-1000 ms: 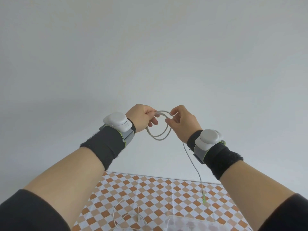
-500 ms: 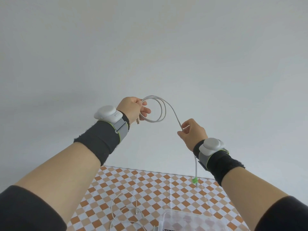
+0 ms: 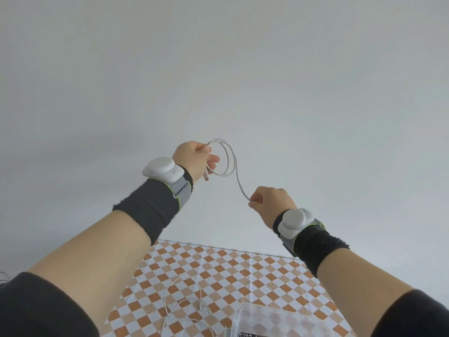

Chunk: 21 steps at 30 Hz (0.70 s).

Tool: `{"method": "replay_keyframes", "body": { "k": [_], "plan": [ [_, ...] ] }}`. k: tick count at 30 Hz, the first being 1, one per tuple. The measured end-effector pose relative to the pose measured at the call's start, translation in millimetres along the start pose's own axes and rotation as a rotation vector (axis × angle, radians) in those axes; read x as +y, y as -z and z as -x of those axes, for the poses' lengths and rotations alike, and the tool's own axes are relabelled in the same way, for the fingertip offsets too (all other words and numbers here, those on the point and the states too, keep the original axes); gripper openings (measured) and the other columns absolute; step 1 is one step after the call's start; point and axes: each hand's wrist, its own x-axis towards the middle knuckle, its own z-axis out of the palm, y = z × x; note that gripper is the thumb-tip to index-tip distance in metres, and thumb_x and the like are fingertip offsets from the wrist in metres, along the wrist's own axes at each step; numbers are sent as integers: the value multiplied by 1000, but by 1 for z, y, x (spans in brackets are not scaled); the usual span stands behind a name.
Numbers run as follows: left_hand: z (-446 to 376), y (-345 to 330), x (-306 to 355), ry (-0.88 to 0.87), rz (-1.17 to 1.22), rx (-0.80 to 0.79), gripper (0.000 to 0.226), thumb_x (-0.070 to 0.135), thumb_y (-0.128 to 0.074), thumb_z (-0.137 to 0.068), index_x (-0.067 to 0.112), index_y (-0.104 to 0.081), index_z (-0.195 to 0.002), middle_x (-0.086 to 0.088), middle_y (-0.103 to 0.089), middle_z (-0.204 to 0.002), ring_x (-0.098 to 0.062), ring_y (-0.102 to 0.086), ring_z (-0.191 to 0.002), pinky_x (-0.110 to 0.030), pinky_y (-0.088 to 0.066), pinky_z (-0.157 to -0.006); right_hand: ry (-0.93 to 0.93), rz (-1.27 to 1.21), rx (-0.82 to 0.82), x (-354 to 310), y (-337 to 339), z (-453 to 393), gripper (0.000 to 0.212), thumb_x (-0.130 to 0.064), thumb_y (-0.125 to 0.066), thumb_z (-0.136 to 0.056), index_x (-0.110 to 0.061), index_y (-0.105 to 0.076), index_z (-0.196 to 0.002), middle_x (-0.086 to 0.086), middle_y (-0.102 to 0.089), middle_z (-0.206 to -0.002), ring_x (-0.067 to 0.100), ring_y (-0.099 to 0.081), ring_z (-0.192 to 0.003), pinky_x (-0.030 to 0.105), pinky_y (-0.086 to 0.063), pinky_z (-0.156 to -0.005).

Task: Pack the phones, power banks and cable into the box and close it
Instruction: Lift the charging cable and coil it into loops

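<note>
Gripping a coil of thin white charging cable (image 3: 229, 158), your left hand (image 3: 193, 158) is closing its fingers around the loops up in front of the pale wall (image 3: 218, 69), with a small plug end poking out just below the fist. Your right hand (image 3: 272, 203) is pinching the loose run of that same cable between thumb and fingertips, lower and to the right, so the strand is stretching down between your two hands. Both wrists are wearing dark bands with rounded white sensor pods (image 3: 160, 166). Down on the orange-and-white checked tablecloth (image 3: 243, 268), a second thin white cable (image 3: 182, 305) is lying in loose curves, well below your hands. Just beside it, the clear plastic box (image 3: 279, 319) is sitting at the bottom edge; you can't tell what it's holding. A dark printed label is showing at its near edge, too cut off to read.
</note>
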Motion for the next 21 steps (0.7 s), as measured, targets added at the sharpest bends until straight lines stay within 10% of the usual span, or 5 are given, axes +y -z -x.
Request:
{"method": "replay_keyframes", "body": {
  "k": [18, 21],
  "plan": [
    [15, -11, -16, -178, -366, -238, 14, 29, -60, -90, 26, -74, -89, 12, -68, -59, -1, -54, -46, -15, -40, -50, 455, -213, 148, -43, 24, 12, 13, -20, -63, -96, -22, -75, -100, -9, -59, -86, 11, -54, -80, 15, -40, -72],
    [21, -12, -11, -155, -341, -371, 21, 36, -58, -91, 27, -73, -80, 6, -66, -56, -6, -54, -44, -13, -41, -48, 428, -252, 146, -47, 27, 11, 4, -21, -65, -92, -22, -68, -94, -7, -68, -91, 13, -61, -85, 29, -50, -76]
  ]
}}
